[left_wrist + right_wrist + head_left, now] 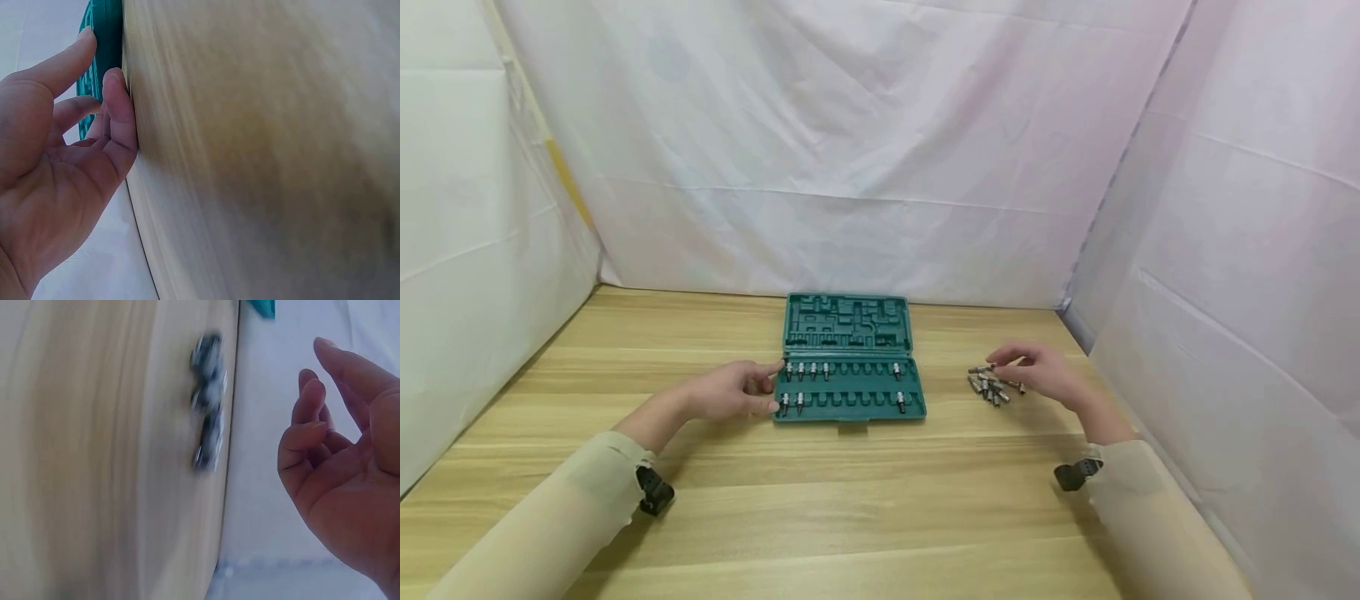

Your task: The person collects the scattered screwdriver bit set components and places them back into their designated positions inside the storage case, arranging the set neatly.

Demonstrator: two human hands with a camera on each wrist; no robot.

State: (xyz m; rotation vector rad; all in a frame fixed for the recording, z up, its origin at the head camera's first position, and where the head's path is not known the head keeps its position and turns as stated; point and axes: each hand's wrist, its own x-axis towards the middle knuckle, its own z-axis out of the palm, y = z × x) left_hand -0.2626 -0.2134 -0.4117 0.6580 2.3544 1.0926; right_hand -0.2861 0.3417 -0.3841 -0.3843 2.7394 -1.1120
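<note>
An unfolded green plastic case [850,421] lies on the table, its moulded lid [848,308] at the back. Several short silver-and-black bit sockets [813,372] stand in its two slotted rows, most at the left and some at the right. My left hand [730,390] rests at the case's left edge, thumb and fingers touching its side. In the left wrist view, the thumb lies against the case wall [107,37]. My right hand [1037,373] hovers at a loose pile of bit sockets [988,387], thumb and forefinger apart with nothing between them in the right wrist view.
The wooden table [865,517] extends around the case and the pile. White cloth walls [850,167] enclose the back and both sides. Many slots in the middle of the case hold no socket.
</note>
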